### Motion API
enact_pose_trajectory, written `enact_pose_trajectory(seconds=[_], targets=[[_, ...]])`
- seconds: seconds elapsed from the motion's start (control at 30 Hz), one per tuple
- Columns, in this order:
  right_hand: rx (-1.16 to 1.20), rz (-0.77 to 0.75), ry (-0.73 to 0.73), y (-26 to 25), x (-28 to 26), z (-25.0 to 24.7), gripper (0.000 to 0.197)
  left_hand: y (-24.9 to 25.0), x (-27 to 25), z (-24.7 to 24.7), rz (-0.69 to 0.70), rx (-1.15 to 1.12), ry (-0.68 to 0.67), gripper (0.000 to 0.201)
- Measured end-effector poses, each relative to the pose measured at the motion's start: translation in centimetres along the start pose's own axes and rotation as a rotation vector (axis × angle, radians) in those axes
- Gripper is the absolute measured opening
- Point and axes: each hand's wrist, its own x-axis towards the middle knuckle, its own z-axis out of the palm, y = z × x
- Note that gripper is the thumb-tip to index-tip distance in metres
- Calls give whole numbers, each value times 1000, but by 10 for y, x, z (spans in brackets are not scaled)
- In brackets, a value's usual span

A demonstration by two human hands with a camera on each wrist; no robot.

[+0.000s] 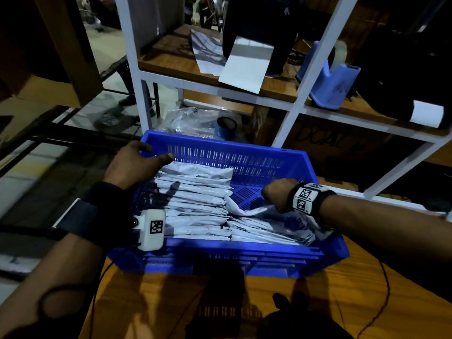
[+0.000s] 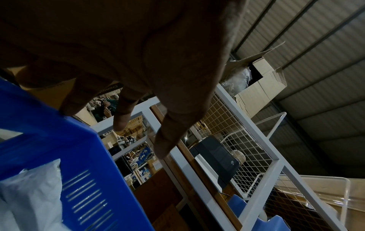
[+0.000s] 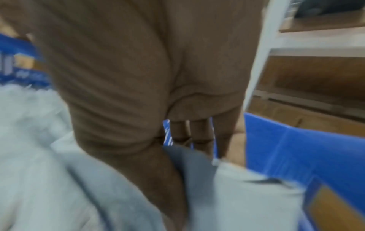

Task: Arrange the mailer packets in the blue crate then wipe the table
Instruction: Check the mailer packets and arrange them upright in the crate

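Nearest us, our right hand (image 1: pixel 277 195) pinches a mailer packet (image 1: pixel 254 209), likely to slot it beside the mailer packets (image 1: pixel 195 199) filling the blue crate (image 1: pixel 244 261). Farther off, our left hand (image 1: pixel 133 163) rests relaxed on the rim, probably steadying it.

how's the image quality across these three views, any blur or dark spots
Head view: dim but sharp, with hard hand shadows over the mailer packets and the table. Left wrist view: in focus, the left hand underexposed against the blue crate. Right wrist view: heavily motion-blurred, so the right hand and its packet are smeared.
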Motion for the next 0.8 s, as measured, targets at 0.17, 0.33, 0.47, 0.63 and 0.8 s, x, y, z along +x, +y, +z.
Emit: enact_pose_trajectory(seconds=[0.17,0.33,0.47,0.63,0.8], targets=[[-38,24,-235,-10,-2,24,27,0,-6,-2,12,-15,-2,71],[183,-84,-397,-6,3,-21,70,0,-10,-2,14,-75,12,65],[350,-230,-332,-26,4,-28,117,6,-16,2,26,-142,-16,61],[411,-304,-399,-44,7,-13,104,5,-20,2,19,-191,-35,58],[476,-310,-328,-23,-10,-12,107,-1,-25,2,14,-205,-36,56]])
